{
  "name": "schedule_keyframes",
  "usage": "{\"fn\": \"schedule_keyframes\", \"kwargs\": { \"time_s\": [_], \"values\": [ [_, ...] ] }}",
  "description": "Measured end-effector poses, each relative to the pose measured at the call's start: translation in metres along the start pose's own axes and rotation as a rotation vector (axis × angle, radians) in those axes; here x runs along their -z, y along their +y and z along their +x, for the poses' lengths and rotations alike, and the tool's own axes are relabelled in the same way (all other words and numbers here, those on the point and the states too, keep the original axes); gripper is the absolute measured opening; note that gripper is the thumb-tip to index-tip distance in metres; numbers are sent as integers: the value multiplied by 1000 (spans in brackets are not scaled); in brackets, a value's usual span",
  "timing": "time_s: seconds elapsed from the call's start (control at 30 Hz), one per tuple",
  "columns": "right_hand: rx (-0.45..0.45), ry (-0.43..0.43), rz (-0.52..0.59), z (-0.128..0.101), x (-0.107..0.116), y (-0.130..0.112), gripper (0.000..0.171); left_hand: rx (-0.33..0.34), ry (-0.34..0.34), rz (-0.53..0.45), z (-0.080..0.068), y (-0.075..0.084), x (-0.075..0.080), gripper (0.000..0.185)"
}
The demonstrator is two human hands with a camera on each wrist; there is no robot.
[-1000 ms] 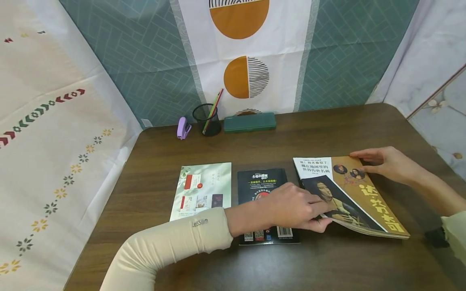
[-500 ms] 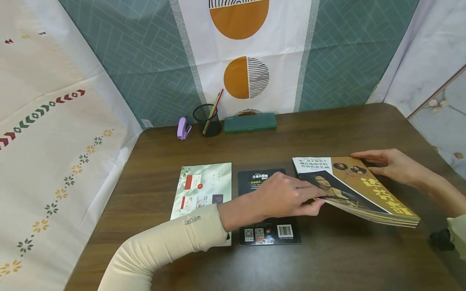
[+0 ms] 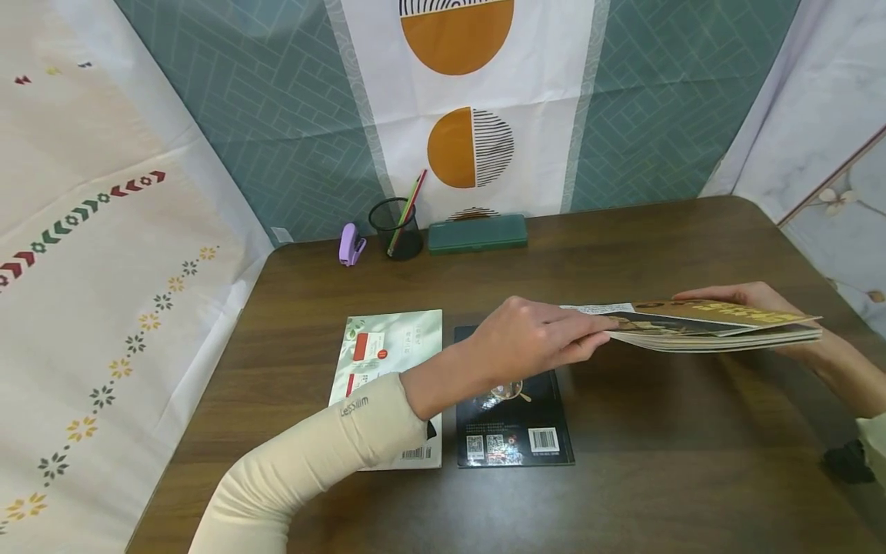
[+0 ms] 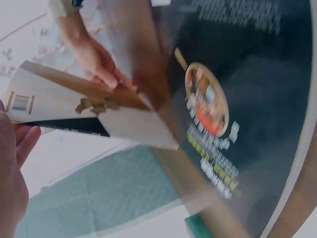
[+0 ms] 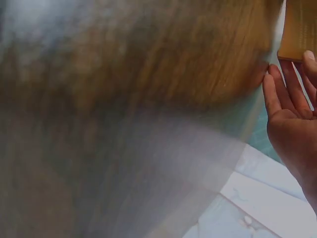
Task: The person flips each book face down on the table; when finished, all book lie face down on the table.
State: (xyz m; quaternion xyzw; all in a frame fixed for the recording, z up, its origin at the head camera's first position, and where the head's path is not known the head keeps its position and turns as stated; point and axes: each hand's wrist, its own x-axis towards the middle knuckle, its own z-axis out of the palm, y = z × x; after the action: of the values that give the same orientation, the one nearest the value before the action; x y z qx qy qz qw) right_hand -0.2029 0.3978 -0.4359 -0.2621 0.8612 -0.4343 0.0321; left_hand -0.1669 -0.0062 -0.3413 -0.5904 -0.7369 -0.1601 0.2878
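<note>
A magazine-like book with a gold, black and white cover is lifted off the table, tipped so its page edges face me. My left hand pinches its left edge between thumb and fingers. At its far right side my right hand holds it, partly hidden behind it in the head view. The right wrist view shows this right hand with fingers beneath the book and thumb against it. Under my left forearm lies a black book; left of it is a pale green book, partly covered by my sleeve.
Along the back of the brown table stand a purple stapler, a black mesh cup with pencils, and a dark green case. Patterned cloth hangs behind the table.
The gold-covered book has risen from the table, its near side tilting up until the page edges face me. Both hands moved with it, the left upward and slightly left.
</note>
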Motion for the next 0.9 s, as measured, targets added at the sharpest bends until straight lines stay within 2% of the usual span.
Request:
{"fn": "schedule_keyframes", "kwargs": {
  "time_s": [0.1, 0.2, 0.27, 0.33, 0.43, 0.53, 0.63, 0.9],
  "values": [
    [90, 62, -63, -1, -1, -2, 32, -38, 50, 47, 3, -7, 6, 27],
    [27, 116, -80, 0, -1, -7, 28, -37, 82, 44, 4, -13, 12, 29],
    [-93, 143, -63, 0, 0, -11, 25, 1, 92, 3, 6, -17, 15, 29],
    [-205, 168, -35, 0, 0, -15, 27, 66, 103, -66, 7, -20, 17, 29],
    [-305, 205, 2, -1, 1, -19, 31, 186, 134, -160, 9, -21, 21, 28],
    [-335, 247, 41, -3, 0, -21, 31, 282, 161, -219, 11, -22, 23, 26],
    [-358, 277, 65, -4, -1, -23, 32, 346, 172, -254, 12, -21, 25, 25],
    [-319, 354, 106, -9, 2, -26, 19, 398, 187, -271, 10, -20, 27, 22]
  ]
}}
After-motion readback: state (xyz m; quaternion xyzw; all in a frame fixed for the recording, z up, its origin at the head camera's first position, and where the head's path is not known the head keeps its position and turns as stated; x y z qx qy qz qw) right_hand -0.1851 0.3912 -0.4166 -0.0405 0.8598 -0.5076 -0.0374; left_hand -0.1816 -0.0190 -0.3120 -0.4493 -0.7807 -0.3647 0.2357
